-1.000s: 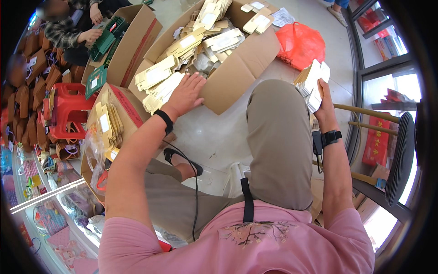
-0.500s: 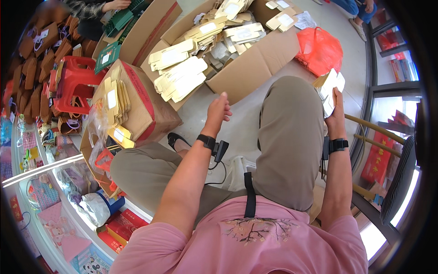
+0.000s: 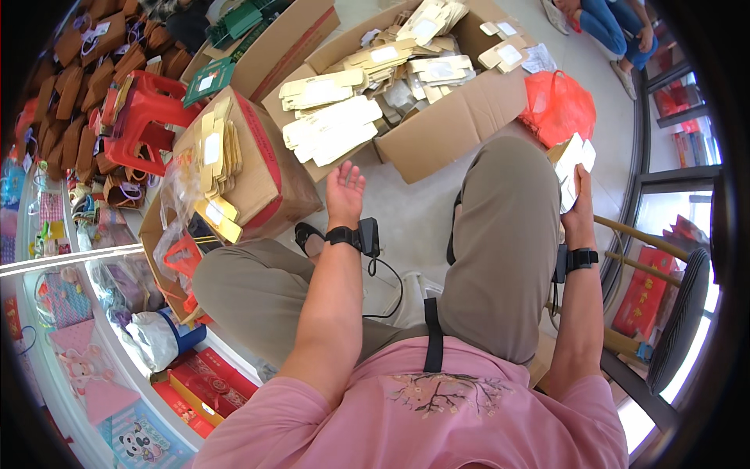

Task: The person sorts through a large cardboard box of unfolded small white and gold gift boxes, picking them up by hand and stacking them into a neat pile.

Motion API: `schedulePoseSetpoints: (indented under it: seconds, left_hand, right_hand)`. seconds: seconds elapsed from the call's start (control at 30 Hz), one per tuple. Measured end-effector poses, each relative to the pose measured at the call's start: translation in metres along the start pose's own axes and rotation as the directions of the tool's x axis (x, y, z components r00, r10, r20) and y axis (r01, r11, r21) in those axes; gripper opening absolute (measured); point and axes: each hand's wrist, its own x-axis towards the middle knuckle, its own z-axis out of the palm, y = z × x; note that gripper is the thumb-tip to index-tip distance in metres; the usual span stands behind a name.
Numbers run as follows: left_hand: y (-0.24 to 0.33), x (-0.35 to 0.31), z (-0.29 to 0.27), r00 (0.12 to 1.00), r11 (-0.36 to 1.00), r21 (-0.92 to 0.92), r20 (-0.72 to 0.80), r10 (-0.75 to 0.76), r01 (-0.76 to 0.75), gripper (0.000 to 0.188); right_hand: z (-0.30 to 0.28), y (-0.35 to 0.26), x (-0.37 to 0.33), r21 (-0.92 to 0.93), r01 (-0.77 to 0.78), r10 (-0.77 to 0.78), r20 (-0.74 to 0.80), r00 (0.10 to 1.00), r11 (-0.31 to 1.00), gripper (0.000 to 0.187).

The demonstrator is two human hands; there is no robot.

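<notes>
My left hand [image 3: 345, 191], palm up with its fingers loosely apart, holds nothing. It hangs just short of a pile of flat gold-coloured cartons [image 3: 331, 134] on the near left corner of a large open cardboard box [image 3: 461, 117]. Beside my right knee, my right hand [image 3: 580, 205] is closed round a small stack of flattened cartons [image 3: 571, 168], cream and white, held upright. The fingers behind that stack are partly hidden.
On a closed cardboard box [image 3: 293, 187] at the left lie more flat gold cartons [image 3: 220, 152]. A red plastic stool [image 3: 144, 117] stands beyond it. Past my right knee sits a red plastic bag [image 3: 558, 108]. A striped chair [image 3: 683, 320] is at the right, another person's legs [image 3: 617, 35] at the far right.
My left hand has moved left and turned palm up, nearer the gold cartons. My right hand keeps its stack beside the knee. The whole view has shifted slightly.
</notes>
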Motion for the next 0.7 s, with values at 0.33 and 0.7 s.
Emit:
schedulePoseSetpoints:
  seconds: [0.33,0.7]
  left_hand:
    - [0.010,0.014,-0.006,0.999,0.994,0.104,-0.010,0.044,-0.043,0.024]
    - [0.013,0.014,-0.003,0.982,0.975,0.117,0.029,0.188,-0.190,0.028]
  right_hand:
    - [0.000,-0.004,0.000,-0.017,-0.024,0.024,0.025,0.999,1.000,0.045]
    - [0.008,-0.002,-0.002,-0.024,-0.020,0.021,0.030,0.999,1.000,0.043]
